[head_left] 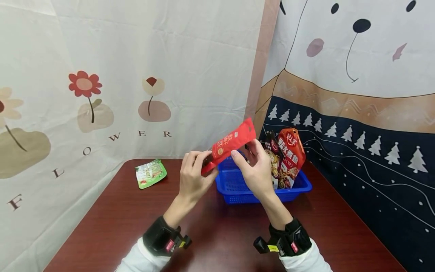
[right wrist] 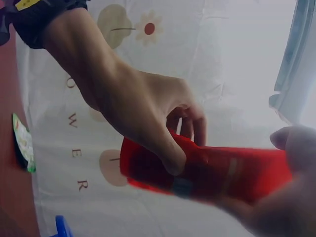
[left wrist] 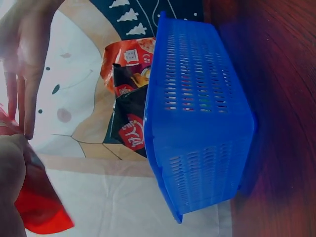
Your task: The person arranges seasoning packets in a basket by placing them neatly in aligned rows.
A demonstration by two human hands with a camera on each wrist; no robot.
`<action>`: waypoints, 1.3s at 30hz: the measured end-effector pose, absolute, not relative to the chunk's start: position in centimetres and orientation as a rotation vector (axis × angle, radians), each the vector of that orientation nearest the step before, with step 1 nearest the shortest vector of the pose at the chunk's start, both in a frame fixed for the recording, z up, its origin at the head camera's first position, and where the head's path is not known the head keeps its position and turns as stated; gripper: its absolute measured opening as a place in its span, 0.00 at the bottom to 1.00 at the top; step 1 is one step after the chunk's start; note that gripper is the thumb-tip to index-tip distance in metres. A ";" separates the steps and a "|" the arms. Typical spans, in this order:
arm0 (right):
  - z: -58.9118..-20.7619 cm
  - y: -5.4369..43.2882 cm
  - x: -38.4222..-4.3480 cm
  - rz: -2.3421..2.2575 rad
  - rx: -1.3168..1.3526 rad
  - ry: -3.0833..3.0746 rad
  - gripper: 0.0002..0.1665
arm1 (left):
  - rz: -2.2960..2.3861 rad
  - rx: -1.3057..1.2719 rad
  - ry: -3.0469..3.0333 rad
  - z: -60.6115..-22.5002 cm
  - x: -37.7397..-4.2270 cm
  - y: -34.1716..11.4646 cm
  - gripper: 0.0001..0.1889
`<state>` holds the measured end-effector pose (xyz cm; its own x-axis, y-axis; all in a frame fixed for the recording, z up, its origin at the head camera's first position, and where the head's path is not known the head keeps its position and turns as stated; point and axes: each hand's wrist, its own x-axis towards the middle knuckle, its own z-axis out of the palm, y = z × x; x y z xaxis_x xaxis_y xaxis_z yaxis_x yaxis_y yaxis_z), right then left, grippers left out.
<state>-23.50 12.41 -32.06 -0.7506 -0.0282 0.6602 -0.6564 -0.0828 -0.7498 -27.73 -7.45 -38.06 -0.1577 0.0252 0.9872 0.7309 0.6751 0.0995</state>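
Observation:
A long red snack packet (head_left: pixel 231 142) is held up at a slant in front of the blue basket (head_left: pixel 238 198), its right end higher. My left hand (head_left: pixel 194 175) grips its lower left end, thumb on the near side, as the right wrist view also shows. Near the upper right end, my right hand (head_left: pixel 253 168) holds the packet between thumb and fingers; the fingertips are partly hidden behind it. Inside the basket, an orange-red food pouch (head_left: pixel 291 156) and a dark pouch (head_left: pixel 274 162) stand upright at the right.
On the brown table (head_left: pixel 119 226), a green-and-white pouch (head_left: pixel 151 173) lies flat at the far left. A white printed cloth (head_left: pixel 197 56) hangs behind the table, and a dark tree-patterned cloth (head_left: pixel 370 181) runs along its right side.

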 end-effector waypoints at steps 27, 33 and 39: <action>-32.9 11.3 -24.1 2.171 0.393 -1.573 0.33 | -0.301 -0.610 -1.365 -38.9 -28.1 -7.0 0.15; -33.0 11.6 -24.6 2.126 0.363 -1.563 0.33 | -0.308 -0.622 -1.479 -39.0 -28.0 -6.9 0.24; -32.8 12.7 -25.3 2.013 0.313 -1.545 0.31 | -0.372 -0.689 -1.532 -38.8 -28.3 -6.9 0.26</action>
<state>-25.30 12.69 -32.78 -0.8065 0.2987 0.5102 -0.5700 -0.1641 -0.8051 -28.26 -6.91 -38.76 0.0349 0.1964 0.9799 0.6235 0.7620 -0.1750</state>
